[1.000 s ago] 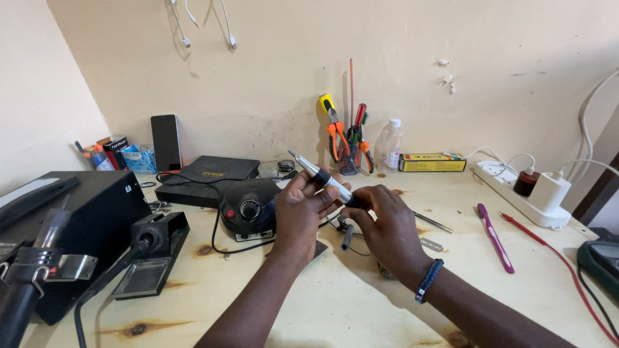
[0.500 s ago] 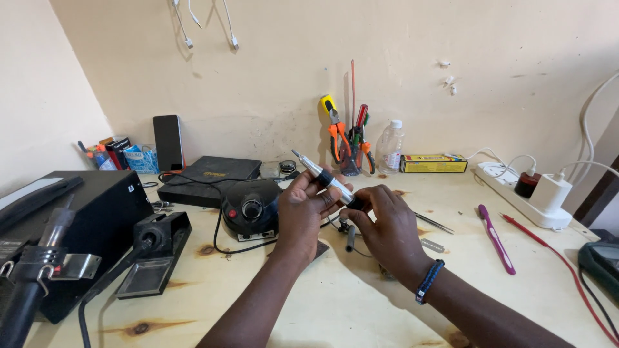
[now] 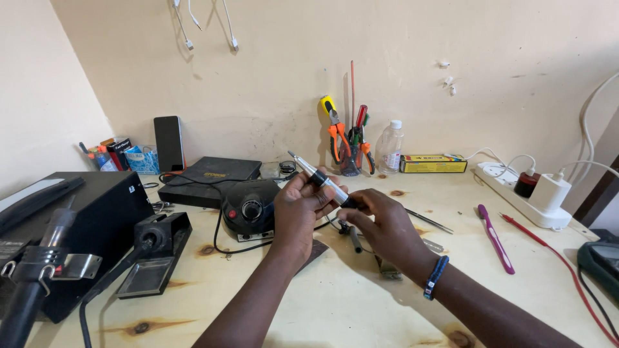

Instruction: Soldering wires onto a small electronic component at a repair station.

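Both forearms bare, no sleeves in view. Left hand point(image 3: 298, 207) and right hand point(image 3: 380, 227): no gloves, no rings visible. Only item worn: a narrow blue-and-black woven band point(image 3: 436, 278) on the right wrist.

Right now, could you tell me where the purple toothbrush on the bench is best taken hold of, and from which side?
Probably the middle of the purple toothbrush's handle, pinched from above across its narrow width. It lies flat on the wooden bench, apart from the red wire and white power strip, so both long sides look open.
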